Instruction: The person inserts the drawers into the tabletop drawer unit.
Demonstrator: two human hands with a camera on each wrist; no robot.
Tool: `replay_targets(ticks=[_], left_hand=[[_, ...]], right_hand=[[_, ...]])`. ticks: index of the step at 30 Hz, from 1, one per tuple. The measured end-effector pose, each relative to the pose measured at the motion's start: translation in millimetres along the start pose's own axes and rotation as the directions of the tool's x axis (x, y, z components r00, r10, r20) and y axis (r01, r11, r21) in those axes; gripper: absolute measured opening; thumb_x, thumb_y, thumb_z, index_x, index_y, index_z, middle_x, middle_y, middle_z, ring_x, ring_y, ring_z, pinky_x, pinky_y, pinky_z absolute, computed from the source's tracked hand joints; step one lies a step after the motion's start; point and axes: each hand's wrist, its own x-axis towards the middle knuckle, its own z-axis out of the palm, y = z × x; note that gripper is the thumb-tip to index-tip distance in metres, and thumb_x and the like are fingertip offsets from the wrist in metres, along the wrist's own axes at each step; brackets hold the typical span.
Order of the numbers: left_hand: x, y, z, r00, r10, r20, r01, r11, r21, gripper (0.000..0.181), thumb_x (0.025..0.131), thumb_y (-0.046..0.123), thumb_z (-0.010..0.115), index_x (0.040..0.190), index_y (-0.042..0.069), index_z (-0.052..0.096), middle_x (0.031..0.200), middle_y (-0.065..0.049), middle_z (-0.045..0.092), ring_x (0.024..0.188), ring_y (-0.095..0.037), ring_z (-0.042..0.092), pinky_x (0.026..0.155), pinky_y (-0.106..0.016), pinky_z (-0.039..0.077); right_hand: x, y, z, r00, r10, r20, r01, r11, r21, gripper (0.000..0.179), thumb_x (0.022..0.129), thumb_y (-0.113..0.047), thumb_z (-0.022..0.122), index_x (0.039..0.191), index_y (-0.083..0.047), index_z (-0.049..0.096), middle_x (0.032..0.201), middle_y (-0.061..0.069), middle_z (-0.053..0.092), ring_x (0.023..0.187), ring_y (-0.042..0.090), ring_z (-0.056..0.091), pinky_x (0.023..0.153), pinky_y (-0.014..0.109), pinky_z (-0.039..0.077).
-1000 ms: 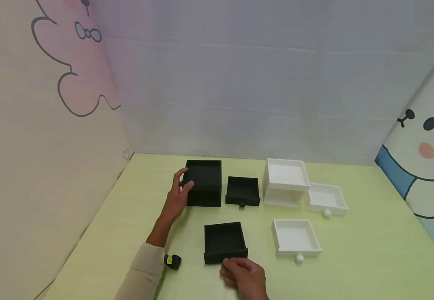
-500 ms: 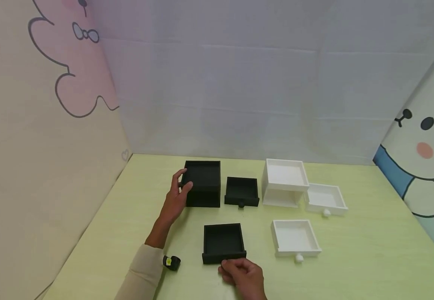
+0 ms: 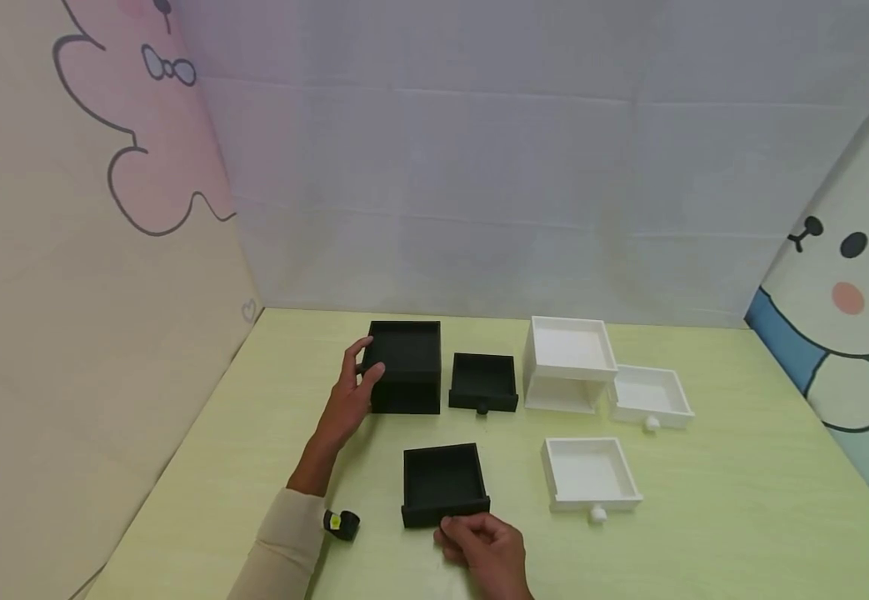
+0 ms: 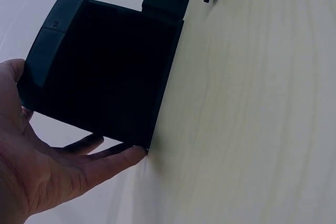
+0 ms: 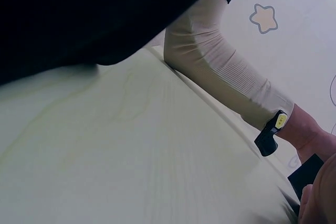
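Matte black plastic-looking walls are forming a cabinet [image 3: 406, 367] near the worktop's [image 3: 741, 475] far edge, left of its middle. The left hand [image 3: 347, 402] is gripping that cabinet by its left side, the thumb lying at its front and the other fingers reaching along the side towards the back. The right hand [image 3: 488, 552] is pinching the front of the nearer black drawer [image 3: 444, 477], its fingertips covering the spot where a knob would show; this drawer is lying in front of the cabinet, towards the worktop's near edge. Another black drawer [image 3: 482, 380] is sitting just right of the cabinet, its knob facing the near edge. Farther towards the right edge, a white cabinet [image 3: 571, 347] is standing with its front open. One white drawer [image 3: 648, 393] is lying just right of it, and a second white drawer [image 3: 591, 473] is resting nearer the front.
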Motion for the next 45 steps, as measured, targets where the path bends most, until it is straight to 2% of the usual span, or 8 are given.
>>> replay_targets(ticks=[4,11,15,22,26,37,41,45], left_hand=[[-1.1,0.6,-0.8,1.000,0.003,0.009,-0.003,1.000,0.000,0.055,0.103,0.052,0.046,0.152,0.042,0.024,0.145,-0.019,0.041,0.081,-0.032,0.053,0.067,-0.035,0.044],[-1.1,1.8,-1.2,1.000,0.001,0.013,-0.001,1.000,0.006,0.056,0.102,0.054,0.046,0.152,0.042,0.023,0.146,-0.019,0.041,0.094,-0.037,0.055,0.069,-0.036,0.045],[-0.3,2.4,-1.1,1.000,0.004,0.011,-0.004,1.000,0.006,0.056,0.102,0.054,0.046,0.152,0.043,0.023,0.145,-0.019,0.042,0.089,-0.037,0.055,0.068,-0.036,0.044],[1.8,3.0,-0.5,1.000,0.012,0.007,-0.012,1.000,0.022,0.056,0.102,0.055,0.045,0.152,0.042,0.023,0.147,-0.019,0.042,0.107,-0.037,0.056,0.073,-0.037,0.044],[0.3,3.3,-0.1,1.000,0.005,0.010,-0.005,1.000,0.010,0.056,0.102,0.055,0.046,0.152,0.044,0.023,0.146,-0.019,0.042,0.101,-0.037,0.057,0.071,-0.037,0.045],[-1.1,2.3,-1.8,1.000,0.003,-0.004,-0.003,1.000,0.016,0.056,0.102,0.055,0.046,0.152,0.045,0.023,0.146,-0.018,0.043,0.103,-0.038,0.057,0.072,-0.036,0.045],[-1.0,1.7,-1.1,1.000,0.006,-0.003,-0.006,1.000,0.025,0.056,0.102,0.054,0.045,0.152,0.044,0.023,0.146,-0.018,0.042,0.109,-0.038,0.056,0.074,-0.038,0.045],[-0.7,1.0,-1.1,1.000,0.011,-0.001,-0.011,0.999,0.033,0.055,0.102,0.054,0.045,0.152,0.044,0.023,0.148,-0.018,0.041,0.120,-0.038,0.052,0.081,-0.045,0.046]], right_hand=[[0.3,1.1,1.1,1.000,-0.004,-0.002,0.004,1.000,0.013,0.007,0.088,-0.001,0.072,0.085,0.005,0.070,0.087,0.018,0.074,0.077,0.018,0.074,0.068,0.028,0.058],[1.8,0.5,4.6,1.000,-0.009,0.008,0.009,1.000,0.019,0.008,0.088,-0.003,0.073,0.086,0.004,0.070,0.089,0.017,0.074,0.079,0.019,0.074,0.070,0.029,0.058],[4.2,-0.4,7.3,1.000,-0.010,0.011,0.010,0.999,0.031,0.008,0.088,-0.003,0.074,0.088,0.004,0.070,0.090,0.016,0.074,0.081,0.019,0.074,0.071,0.029,0.058],[6.7,-1.3,13.8,0.999,-0.051,0.007,0.050,0.997,0.053,0.011,0.087,-0.001,0.073,0.090,0.008,0.069,0.090,0.017,0.073,0.082,0.021,0.074,0.073,0.029,0.058],[8.0,0.0,17.1,0.998,-0.067,-0.008,0.068,0.996,0.054,0.012,0.087,-0.001,0.073,0.090,0.009,0.069,0.088,0.017,0.074,0.080,0.020,0.074,0.072,0.028,0.058],[13.0,2.9,23.5,0.996,-0.087,-0.012,0.087,0.995,0.051,0.012,0.086,0.000,0.074,0.090,0.010,0.068,0.088,0.020,0.073,0.080,0.020,0.074,0.071,0.028,0.058],[15.1,4.4,26.5,0.995,-0.101,-0.015,0.101,0.994,0.046,0.013,0.086,0.000,0.074,0.090,0.011,0.069,0.088,0.021,0.073,0.080,0.021,0.074,0.071,0.029,0.058],[16.8,5.0,28.9,0.993,-0.117,-0.021,0.118,0.991,0.055,0.013,0.085,0.001,0.073,0.089,0.012,0.068,0.088,0.022,0.073,0.080,0.021,0.074,0.070,0.030,0.058]])
